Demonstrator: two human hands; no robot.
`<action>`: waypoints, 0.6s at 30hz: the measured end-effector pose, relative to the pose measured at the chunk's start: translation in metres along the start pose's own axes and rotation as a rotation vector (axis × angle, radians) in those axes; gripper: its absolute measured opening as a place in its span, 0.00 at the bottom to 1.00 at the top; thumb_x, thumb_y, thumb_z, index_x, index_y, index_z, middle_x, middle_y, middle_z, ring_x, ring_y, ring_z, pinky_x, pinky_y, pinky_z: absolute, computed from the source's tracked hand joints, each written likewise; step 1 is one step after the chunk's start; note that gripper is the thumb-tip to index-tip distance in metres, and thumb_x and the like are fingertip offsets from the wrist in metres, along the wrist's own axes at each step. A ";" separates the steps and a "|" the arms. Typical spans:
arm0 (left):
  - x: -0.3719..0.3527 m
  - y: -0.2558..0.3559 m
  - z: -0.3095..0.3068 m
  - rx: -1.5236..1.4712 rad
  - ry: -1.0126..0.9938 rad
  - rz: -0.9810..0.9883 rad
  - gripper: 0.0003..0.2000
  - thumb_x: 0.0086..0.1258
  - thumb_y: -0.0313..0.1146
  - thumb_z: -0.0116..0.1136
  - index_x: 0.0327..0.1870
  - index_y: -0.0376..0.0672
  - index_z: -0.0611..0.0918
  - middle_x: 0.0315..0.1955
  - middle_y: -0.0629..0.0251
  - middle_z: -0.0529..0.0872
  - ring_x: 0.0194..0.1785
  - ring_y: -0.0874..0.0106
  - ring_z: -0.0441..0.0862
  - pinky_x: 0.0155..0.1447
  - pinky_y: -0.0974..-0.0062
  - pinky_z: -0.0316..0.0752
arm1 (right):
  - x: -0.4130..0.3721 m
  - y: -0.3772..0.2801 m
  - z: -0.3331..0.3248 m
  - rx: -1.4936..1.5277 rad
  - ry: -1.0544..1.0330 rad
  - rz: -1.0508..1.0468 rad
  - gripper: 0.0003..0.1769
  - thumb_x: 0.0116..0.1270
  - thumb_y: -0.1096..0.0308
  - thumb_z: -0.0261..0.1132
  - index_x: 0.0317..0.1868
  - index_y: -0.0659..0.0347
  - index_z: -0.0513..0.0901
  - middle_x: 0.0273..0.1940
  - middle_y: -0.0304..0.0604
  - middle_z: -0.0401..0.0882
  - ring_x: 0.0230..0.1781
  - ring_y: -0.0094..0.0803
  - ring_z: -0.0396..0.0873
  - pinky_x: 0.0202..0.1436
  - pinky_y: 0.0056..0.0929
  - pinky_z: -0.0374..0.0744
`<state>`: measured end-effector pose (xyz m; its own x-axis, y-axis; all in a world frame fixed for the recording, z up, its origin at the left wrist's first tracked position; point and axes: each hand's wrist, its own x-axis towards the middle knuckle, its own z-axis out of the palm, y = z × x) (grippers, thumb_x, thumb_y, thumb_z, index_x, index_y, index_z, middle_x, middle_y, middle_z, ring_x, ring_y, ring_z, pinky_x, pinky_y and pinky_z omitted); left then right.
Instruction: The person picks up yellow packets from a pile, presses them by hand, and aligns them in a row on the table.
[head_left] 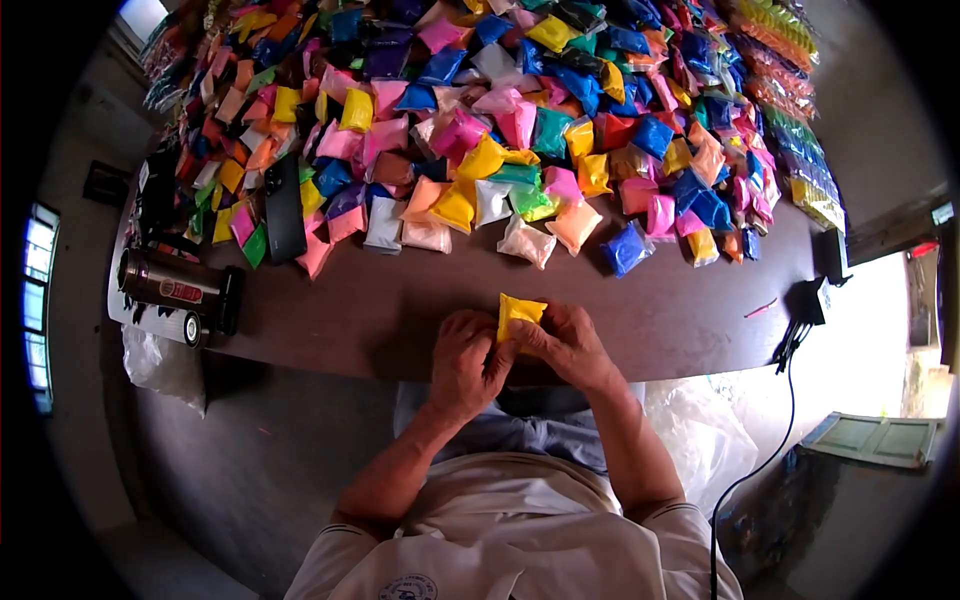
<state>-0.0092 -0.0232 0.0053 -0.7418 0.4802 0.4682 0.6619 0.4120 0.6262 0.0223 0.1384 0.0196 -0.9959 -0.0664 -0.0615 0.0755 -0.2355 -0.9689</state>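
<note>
A small yellow packet (520,308) is held just above the near edge of the brown table. My right hand (572,348) grips it, the thumb pressed across its front and the fingers behind. With curled fingers, my left hand (464,362) pinches at the packet's lower left edge; its fingertips are partly hidden. Beyond both hands lies a large heap of colourful packets (460,140). Closest to the hands are a pale pink packet (527,242), a peach packet (574,226) and a blue packet (628,248).
At the left of the table (330,310) lie a metal flask (170,279) and a black phone (285,210). A black cable (790,400) hangs over the right edge. Plastic bags (700,430) are below. Bundled packets (790,110) line the far right.
</note>
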 end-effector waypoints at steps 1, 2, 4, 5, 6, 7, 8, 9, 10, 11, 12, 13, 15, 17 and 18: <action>0.000 0.000 -0.001 0.006 0.003 -0.001 0.11 0.63 0.37 0.61 0.30 0.37 0.77 0.32 0.59 0.79 0.39 0.59 0.76 0.48 0.62 0.69 | 0.001 -0.001 0.000 0.002 -0.006 -0.002 0.16 0.67 0.66 0.64 0.49 0.67 0.74 0.39 0.36 0.78 0.37 0.19 0.75 0.41 0.19 0.75; 0.000 0.001 -0.001 0.009 -0.014 0.010 0.11 0.62 0.36 0.61 0.29 0.37 0.77 0.31 0.59 0.79 0.39 0.59 0.76 0.48 0.62 0.69 | 0.000 -0.002 0.000 -0.003 -0.008 -0.003 0.15 0.67 0.66 0.64 0.49 0.67 0.74 0.38 0.36 0.78 0.37 0.19 0.74 0.41 0.20 0.75; 0.000 0.002 -0.003 0.020 -0.029 0.019 0.11 0.62 0.36 0.61 0.29 0.37 0.77 0.31 0.59 0.79 0.38 0.59 0.76 0.48 0.62 0.69 | -0.001 -0.004 0.000 -0.003 -0.019 -0.005 0.15 0.67 0.66 0.64 0.48 0.66 0.74 0.38 0.35 0.78 0.37 0.19 0.74 0.41 0.20 0.75; 0.000 0.002 -0.003 0.011 -0.023 0.021 0.11 0.62 0.36 0.61 0.28 0.37 0.77 0.31 0.59 0.79 0.38 0.58 0.76 0.48 0.62 0.69 | -0.002 -0.004 0.001 0.004 -0.003 0.001 0.15 0.67 0.66 0.64 0.47 0.66 0.75 0.38 0.36 0.78 0.37 0.19 0.74 0.41 0.20 0.75; 0.001 0.003 -0.003 0.000 -0.016 0.023 0.11 0.62 0.36 0.62 0.28 0.37 0.77 0.31 0.59 0.79 0.38 0.58 0.75 0.48 0.62 0.69 | -0.003 -0.004 0.000 0.010 0.014 0.008 0.14 0.67 0.65 0.64 0.47 0.66 0.75 0.38 0.36 0.78 0.37 0.19 0.74 0.41 0.20 0.75; 0.001 0.003 -0.003 0.006 -0.012 0.022 0.11 0.62 0.36 0.62 0.28 0.37 0.77 0.31 0.59 0.79 0.38 0.58 0.75 0.48 0.62 0.69 | -0.004 -0.003 0.000 0.012 0.006 0.006 0.14 0.67 0.65 0.64 0.47 0.66 0.75 0.38 0.36 0.78 0.37 0.19 0.74 0.41 0.20 0.75; 0.001 0.002 -0.003 -0.012 -0.012 0.005 0.11 0.61 0.36 0.62 0.28 0.37 0.77 0.31 0.59 0.79 0.38 0.58 0.76 0.48 0.62 0.69 | -0.004 -0.001 -0.001 -0.006 0.017 0.034 0.15 0.67 0.65 0.64 0.47 0.66 0.76 0.38 0.36 0.78 0.38 0.19 0.74 0.42 0.20 0.75; 0.001 0.002 -0.003 -0.030 -0.013 -0.012 0.11 0.61 0.35 0.62 0.28 0.37 0.77 0.30 0.59 0.79 0.38 0.58 0.76 0.48 0.62 0.69 | -0.003 -0.001 -0.001 -0.023 0.029 0.063 0.15 0.67 0.64 0.64 0.46 0.67 0.76 0.38 0.36 0.78 0.38 0.19 0.74 0.42 0.21 0.75; 0.001 0.001 -0.004 -0.023 -0.009 -0.013 0.11 0.61 0.35 0.62 0.28 0.37 0.77 0.30 0.59 0.79 0.38 0.58 0.76 0.48 0.62 0.69 | -0.003 -0.002 -0.001 -0.021 0.021 0.061 0.15 0.67 0.64 0.64 0.46 0.67 0.76 0.38 0.36 0.78 0.38 0.19 0.74 0.42 0.21 0.75; 0.001 0.001 -0.004 -0.025 -0.016 -0.010 0.10 0.62 0.35 0.61 0.29 0.37 0.78 0.32 0.58 0.79 0.39 0.58 0.76 0.48 0.62 0.70 | -0.004 -0.006 0.000 0.002 0.011 0.069 0.14 0.67 0.65 0.63 0.46 0.67 0.77 0.39 0.36 0.79 0.38 0.19 0.74 0.42 0.20 0.75; 0.001 0.000 -0.004 -0.026 -0.023 -0.006 0.09 0.62 0.35 0.60 0.31 0.37 0.78 0.33 0.58 0.80 0.40 0.58 0.77 0.48 0.62 0.70 | -0.005 -0.009 0.001 0.025 0.001 0.077 0.13 0.67 0.66 0.63 0.45 0.67 0.77 0.39 0.36 0.79 0.38 0.18 0.74 0.42 0.20 0.75; 0.000 0.000 -0.002 -0.018 -0.020 -0.005 0.09 0.62 0.35 0.60 0.31 0.37 0.78 0.33 0.58 0.80 0.40 0.58 0.77 0.48 0.62 0.70 | -0.006 -0.009 0.001 0.028 -0.006 0.072 0.13 0.67 0.66 0.63 0.45 0.67 0.77 0.39 0.36 0.79 0.38 0.18 0.74 0.42 0.20 0.75; -0.001 0.000 -0.001 -0.019 -0.005 0.017 0.08 0.62 0.34 0.60 0.31 0.38 0.78 0.33 0.58 0.80 0.40 0.58 0.77 0.49 0.61 0.70 | -0.010 -0.004 0.004 -0.028 0.144 0.071 0.11 0.66 0.69 0.63 0.45 0.67 0.78 0.39 0.36 0.79 0.38 0.18 0.75 0.42 0.20 0.75; -0.001 0.002 -0.002 0.017 0.007 -0.003 0.08 0.61 0.34 0.60 0.31 0.38 0.79 0.33 0.59 0.80 0.40 0.59 0.77 0.50 0.61 0.69 | -0.014 0.008 0.004 0.018 0.196 0.082 0.12 0.65 0.70 0.64 0.44 0.68 0.78 0.39 0.36 0.79 0.37 0.19 0.76 0.42 0.19 0.75; -0.002 0.002 -0.001 -0.001 0.000 -0.018 0.08 0.62 0.34 0.60 0.30 0.38 0.79 0.32 0.59 0.80 0.40 0.59 0.77 0.51 0.61 0.69 | -0.014 0.012 0.005 0.048 0.258 0.025 0.13 0.64 0.69 0.65 0.46 0.69 0.78 0.39 0.37 0.79 0.37 0.19 0.76 0.42 0.19 0.75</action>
<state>-0.0070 -0.0240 0.0060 -0.7535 0.4727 0.4569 0.6484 0.4195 0.6353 0.0375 0.1322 0.0102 -0.9729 0.1754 -0.1508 0.0968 -0.2834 -0.9541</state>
